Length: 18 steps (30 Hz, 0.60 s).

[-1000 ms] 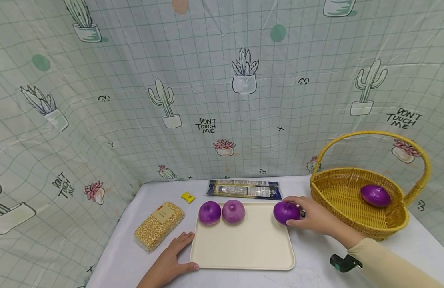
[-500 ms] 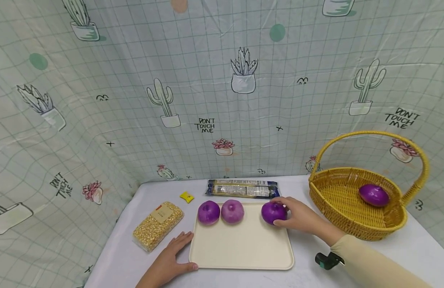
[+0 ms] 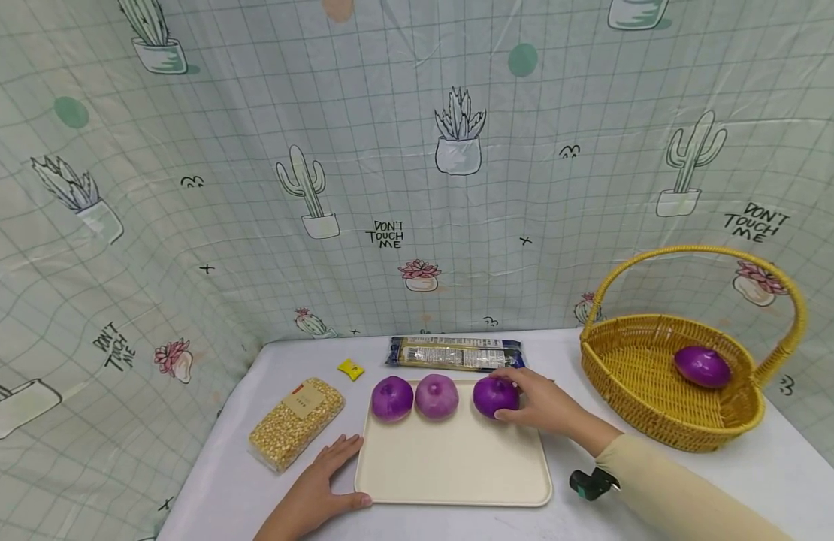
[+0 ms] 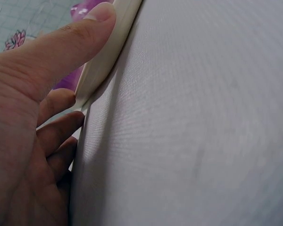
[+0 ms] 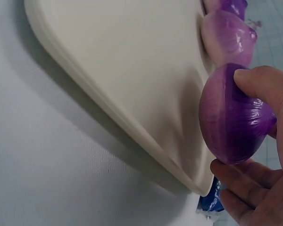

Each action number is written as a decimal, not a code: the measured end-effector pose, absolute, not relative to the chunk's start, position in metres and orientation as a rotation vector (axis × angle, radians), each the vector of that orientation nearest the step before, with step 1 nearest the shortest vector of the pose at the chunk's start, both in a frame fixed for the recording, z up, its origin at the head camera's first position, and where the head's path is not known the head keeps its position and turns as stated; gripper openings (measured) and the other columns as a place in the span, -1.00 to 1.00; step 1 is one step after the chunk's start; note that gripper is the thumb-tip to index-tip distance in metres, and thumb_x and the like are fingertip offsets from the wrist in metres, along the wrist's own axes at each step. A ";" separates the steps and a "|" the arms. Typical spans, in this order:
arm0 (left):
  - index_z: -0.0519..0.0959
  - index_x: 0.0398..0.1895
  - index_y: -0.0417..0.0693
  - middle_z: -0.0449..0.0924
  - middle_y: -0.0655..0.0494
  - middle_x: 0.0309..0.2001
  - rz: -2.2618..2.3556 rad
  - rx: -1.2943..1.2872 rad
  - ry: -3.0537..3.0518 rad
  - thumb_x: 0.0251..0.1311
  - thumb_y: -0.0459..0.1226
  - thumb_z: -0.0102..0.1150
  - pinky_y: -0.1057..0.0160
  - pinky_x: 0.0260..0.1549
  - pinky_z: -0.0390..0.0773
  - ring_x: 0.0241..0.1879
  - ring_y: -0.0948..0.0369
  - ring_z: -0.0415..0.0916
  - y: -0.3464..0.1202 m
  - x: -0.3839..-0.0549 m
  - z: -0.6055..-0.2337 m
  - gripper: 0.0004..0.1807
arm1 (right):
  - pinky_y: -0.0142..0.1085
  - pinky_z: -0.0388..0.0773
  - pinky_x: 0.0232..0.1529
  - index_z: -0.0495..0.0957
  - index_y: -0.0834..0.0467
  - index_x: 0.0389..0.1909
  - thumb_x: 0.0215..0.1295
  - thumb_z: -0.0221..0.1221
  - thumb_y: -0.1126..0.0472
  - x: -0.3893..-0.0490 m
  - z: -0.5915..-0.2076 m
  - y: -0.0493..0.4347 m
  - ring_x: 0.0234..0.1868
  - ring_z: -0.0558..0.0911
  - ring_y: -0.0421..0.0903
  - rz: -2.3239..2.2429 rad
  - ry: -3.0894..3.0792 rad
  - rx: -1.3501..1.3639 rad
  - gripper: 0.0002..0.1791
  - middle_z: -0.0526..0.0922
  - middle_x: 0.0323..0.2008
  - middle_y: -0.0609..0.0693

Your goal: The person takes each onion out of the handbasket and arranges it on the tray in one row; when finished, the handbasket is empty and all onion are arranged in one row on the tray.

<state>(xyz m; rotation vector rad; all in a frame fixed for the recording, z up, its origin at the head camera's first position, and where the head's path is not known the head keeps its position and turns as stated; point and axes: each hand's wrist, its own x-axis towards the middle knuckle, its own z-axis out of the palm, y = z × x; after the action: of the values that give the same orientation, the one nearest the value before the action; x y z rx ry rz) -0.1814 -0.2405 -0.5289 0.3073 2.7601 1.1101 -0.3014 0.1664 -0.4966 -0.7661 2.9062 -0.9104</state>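
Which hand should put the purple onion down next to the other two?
Probably the right hand: its grip is already round the purple onion over the tray. The left hand only rests at the tray's near left corner.

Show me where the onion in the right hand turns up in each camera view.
Head: onion at the tray's back right, held by the right hand.
Left wrist: cannot tell; only purple slivers past the thumb.
Right wrist: onion centre-right, between thumb and fingers.
Shared landmark: the cream tray.

I see three purple onions point(image 3: 496, 396) on a cream tray point(image 3: 451, 466) and a fourth in a yellow wicker basket point(image 3: 667, 421). My table point(image 3: 728, 481) is white, and the curtain point(image 3: 322, 188) behind is pale green, checked, with cactus prints.
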 end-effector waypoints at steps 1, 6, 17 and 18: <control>0.36 0.49 -0.10 0.27 -0.14 0.50 1.113 0.308 2.759 -0.08 0.13 0.56 -0.34 0.48 -0.05 0.53 -0.24 0.02 -0.241 -0.181 -0.529 0.06 | 0.14 0.62 0.07 0.50 0.04 0.29 0.12 0.49 -0.10 -0.302 -0.497 0.165 0.11 0.62 0.13 -0.907 2.904 -0.769 -0.27 0.61 0.12 0.14; 0.35 0.49 -0.10 0.27 -0.14 0.50 1.120 0.303 2.752 -0.07 0.13 0.55 -0.35 0.47 -0.05 0.53 -0.25 0.01 -0.241 -0.181 -0.529 0.06 | 0.10 0.64 0.08 0.51 0.04 0.30 0.12 0.48 -0.10 -0.303 -0.499 0.157 0.13 0.61 0.14 -0.909 2.889 -0.755 -0.26 0.59 0.16 0.18; 0.36 0.49 -0.09 0.28 -0.13 0.50 1.119 0.282 2.755 -0.10 0.16 0.55 -0.34 0.48 -0.04 0.53 -0.24 0.01 -0.240 -0.181 -0.529 0.07 | 0.17 0.62 0.11 0.49 0.04 0.35 0.16 0.45 -0.09 -0.307 -0.502 0.148 0.16 0.60 0.22 -0.890 2.907 -0.742 -0.26 0.55 0.22 0.24; 0.36 0.49 -0.09 0.28 -0.13 0.50 1.118 0.283 2.755 -0.10 0.15 0.55 -0.34 0.48 -0.04 0.53 -0.24 0.01 -0.240 -0.181 -0.529 0.07 | 0.17 0.62 0.11 0.49 0.05 0.35 0.17 0.45 -0.09 -0.307 -0.502 0.147 0.16 0.60 0.23 -0.890 2.908 -0.745 -0.26 0.54 0.23 0.25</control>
<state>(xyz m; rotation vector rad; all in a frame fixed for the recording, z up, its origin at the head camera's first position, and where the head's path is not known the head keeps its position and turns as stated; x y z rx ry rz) -0.1809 -0.2395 -0.5287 0.2834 2.7553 1.1182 -0.3074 0.1471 -0.5021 -0.7449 2.9080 -0.8900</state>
